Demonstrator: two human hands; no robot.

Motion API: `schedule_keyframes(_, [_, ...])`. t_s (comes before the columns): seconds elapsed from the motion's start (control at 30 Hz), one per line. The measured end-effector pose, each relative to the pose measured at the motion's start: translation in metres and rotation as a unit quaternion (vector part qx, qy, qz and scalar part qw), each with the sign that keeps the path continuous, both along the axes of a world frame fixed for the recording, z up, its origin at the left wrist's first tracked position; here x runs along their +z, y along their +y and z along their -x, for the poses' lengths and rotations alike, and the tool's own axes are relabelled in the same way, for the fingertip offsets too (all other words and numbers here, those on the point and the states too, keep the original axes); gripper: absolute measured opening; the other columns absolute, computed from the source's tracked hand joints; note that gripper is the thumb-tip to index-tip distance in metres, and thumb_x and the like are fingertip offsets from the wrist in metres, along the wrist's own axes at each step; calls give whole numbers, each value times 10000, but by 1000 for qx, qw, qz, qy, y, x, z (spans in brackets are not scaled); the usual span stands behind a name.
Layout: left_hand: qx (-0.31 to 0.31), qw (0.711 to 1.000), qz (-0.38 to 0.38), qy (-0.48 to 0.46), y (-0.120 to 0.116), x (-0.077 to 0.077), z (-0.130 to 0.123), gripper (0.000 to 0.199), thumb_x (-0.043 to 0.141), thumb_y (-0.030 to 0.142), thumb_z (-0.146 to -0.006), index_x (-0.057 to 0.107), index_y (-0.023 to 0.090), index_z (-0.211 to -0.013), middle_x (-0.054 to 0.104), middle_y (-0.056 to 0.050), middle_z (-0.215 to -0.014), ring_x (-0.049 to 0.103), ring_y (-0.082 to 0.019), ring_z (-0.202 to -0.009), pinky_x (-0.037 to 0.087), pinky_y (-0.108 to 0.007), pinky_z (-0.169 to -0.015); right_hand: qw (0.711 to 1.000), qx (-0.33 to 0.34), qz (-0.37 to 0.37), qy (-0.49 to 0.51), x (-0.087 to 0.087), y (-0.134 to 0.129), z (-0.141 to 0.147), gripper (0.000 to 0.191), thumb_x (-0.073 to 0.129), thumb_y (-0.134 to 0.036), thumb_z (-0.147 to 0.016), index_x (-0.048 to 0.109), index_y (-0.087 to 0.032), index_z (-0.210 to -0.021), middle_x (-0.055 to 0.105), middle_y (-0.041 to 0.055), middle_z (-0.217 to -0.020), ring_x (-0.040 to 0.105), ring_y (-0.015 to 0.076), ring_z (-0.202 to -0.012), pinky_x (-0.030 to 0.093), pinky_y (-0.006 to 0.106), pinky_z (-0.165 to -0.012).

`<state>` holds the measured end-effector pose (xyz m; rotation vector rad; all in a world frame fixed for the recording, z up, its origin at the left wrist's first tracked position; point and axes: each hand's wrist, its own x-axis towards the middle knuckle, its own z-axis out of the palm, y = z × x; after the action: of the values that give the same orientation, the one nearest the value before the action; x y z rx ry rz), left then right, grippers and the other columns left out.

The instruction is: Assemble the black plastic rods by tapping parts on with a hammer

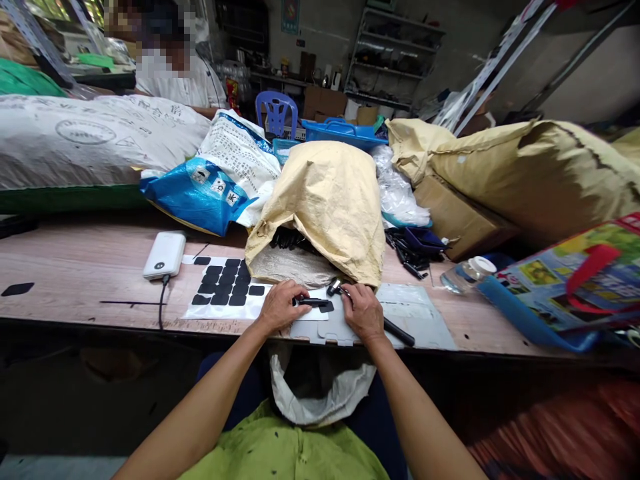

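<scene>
My left hand (283,305) is closed on a small black part (313,302), which points to the right over the grey board (425,320). My right hand (363,311) has its fingers closed round the handle of a small hammer, whose metal head (333,287) shows beyond the fingertips; the black grip (399,331) comes out below the palm. Between the hands a dark rounded patch (327,307) lies flat. To the left is a white sheet (193,310) with several black rounded pads (230,281). The open mouth of a tan sack (330,193) faces the hands, with black pieces inside.
A white power bank (165,255) with a cable lies at the left. To the right are black parts (413,267), a clear jar (463,275) and a colourful bag (575,280). A white bag (323,407) hangs open below the table edge. Another person (175,80) is behind the sacks.
</scene>
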<state>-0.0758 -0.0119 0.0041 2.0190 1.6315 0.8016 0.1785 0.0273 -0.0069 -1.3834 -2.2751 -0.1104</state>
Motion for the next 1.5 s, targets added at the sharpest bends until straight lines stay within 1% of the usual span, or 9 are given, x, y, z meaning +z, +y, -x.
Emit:
schedule_keyframes(0.2, [6,1000,4,-12,1,-2,1,164,764,324,-796,742,258,-945,659,-10,-872,603,-218,-925,433,-333,-826,1000,5,19,7,1,4,-2,240,512,-243,-978,676,-230,-1153,654,73,-1001,557,234,-965,446,340,-875])
schedule_keyframes(0.33, [4,1000,11,-25,3,-2,2,155,762,316,-795,751,253,-936,666,-9,-872,604,-210,-913,429,-325,-810,997,32,39,66,16,1,5,279,462,-245,-1002,670,-222,-1185,675,76,-1037,603,225,-1005,481,338,-910])
schedule_keyframes(0.47, [7,999,18,-32,4,-2,2,167,781,303,-771,760,255,-929,676,-7,-884,606,-207,-904,430,-324,-809,985,81,56,144,34,-14,22,308,440,-273,-1024,658,-216,-1234,690,81,-1062,645,202,-986,513,318,-907])
schedule_keyframes(0.67, [9,999,15,-46,5,-6,2,176,802,329,-770,764,248,-921,658,-3,-860,603,-198,-889,424,-314,-796,978,125,71,148,47,-32,48,308,447,-249,-1020,666,-197,-1231,692,81,-1028,654,195,-965,525,296,-869])
schedule_keyframes(0.9, [15,999,10,-37,5,-8,2,139,813,289,-747,761,240,-865,654,7,-856,599,-189,-883,404,-305,-766,985,111,107,76,48,-38,54,264,475,-223,-1000,680,-208,-1167,672,67,-942,635,194,-880,510,289,-779])
schedule_keyframes(1.07, [17,998,4,-54,4,-8,1,165,815,276,-744,767,245,-898,672,6,-865,608,-189,-900,411,-301,-782,984,96,87,123,49,-37,45,283,457,-236,-1016,646,-206,-1225,672,75,-1022,638,200,-959,500,299,-848])
schedule_keyframes(1.23, [22,998,7,-52,4,-6,1,160,806,279,-741,765,246,-892,668,7,-841,609,-186,-875,412,-295,-761,985,92,108,94,44,-38,37,253,481,-214,-997,671,-221,-1165,663,51,-938,640,194,-894,499,293,-794])
schedule_keyframes(1.37, [21,998,14,-49,4,-4,1,151,795,268,-742,764,244,-888,677,6,-856,611,-190,-884,416,-304,-780,987,67,86,117,43,-25,28,260,490,-241,-1003,667,-223,-1193,683,55,-1010,649,195,-952,501,301,-852])
schedule_keyframes(1.5, [16,999,11,-47,3,-2,1,147,787,261,-747,762,239,-890,671,6,-846,609,-192,-880,419,-313,-789,993,65,51,80,36,-3,10,262,506,-234,-993,672,-238,-1196,692,56,-1047,639,203,-1008,498,309,-885])
